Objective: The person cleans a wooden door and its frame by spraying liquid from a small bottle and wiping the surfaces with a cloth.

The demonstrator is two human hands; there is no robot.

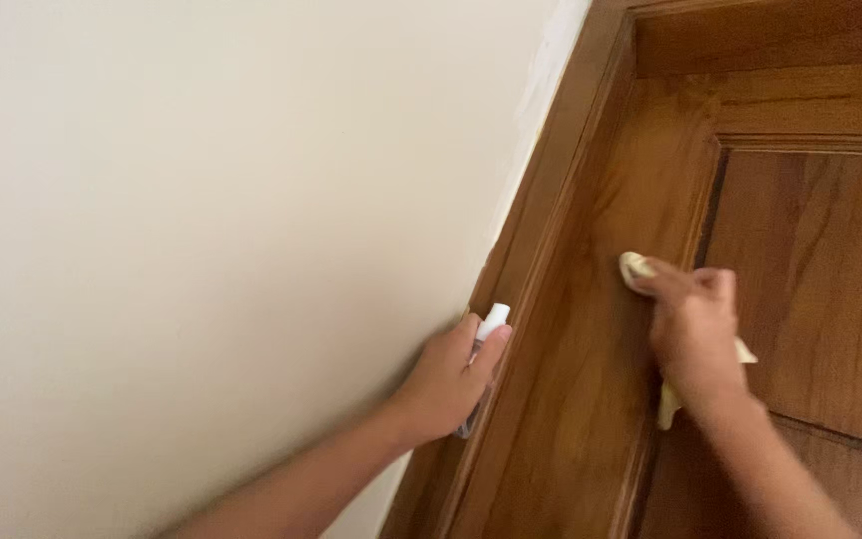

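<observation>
against the wooden door, a pale cloth is pressed under the closed right hand — left of it, a small spray bottle is gripped by the left hand; drips could be missed.

This looks like a room inside a home: a plain cream-painted wall meets a varnished wooden door frame, and beside it stands a panelled wooden door with warm brown grain and raised moulding.
</observation>
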